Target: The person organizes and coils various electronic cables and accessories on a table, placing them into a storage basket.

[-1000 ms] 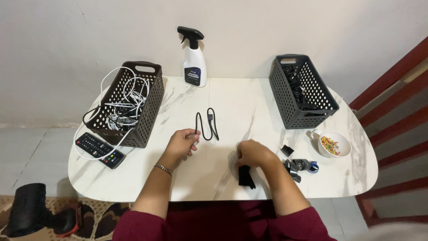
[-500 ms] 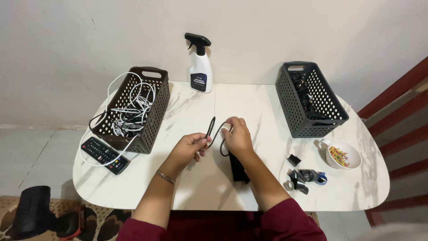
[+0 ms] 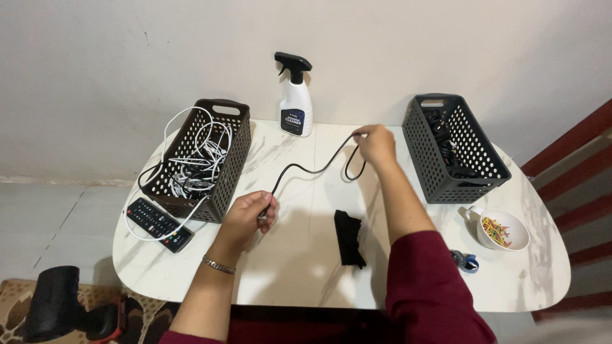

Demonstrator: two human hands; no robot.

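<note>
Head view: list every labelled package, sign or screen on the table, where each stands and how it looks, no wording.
Spray bottle: upright at the table's far edge by the wall, between the two baskets; white body, black trigger head, dark rectangular label on its front.
Remote control: flat at the table's left edge beside the brown basket; black slab with small coloured buttons.
No signs or screens.

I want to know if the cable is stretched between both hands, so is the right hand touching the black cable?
Touching. The head view shows the right hand pinching the black cable near its looped end, while the left hand grips the other end.
</note>
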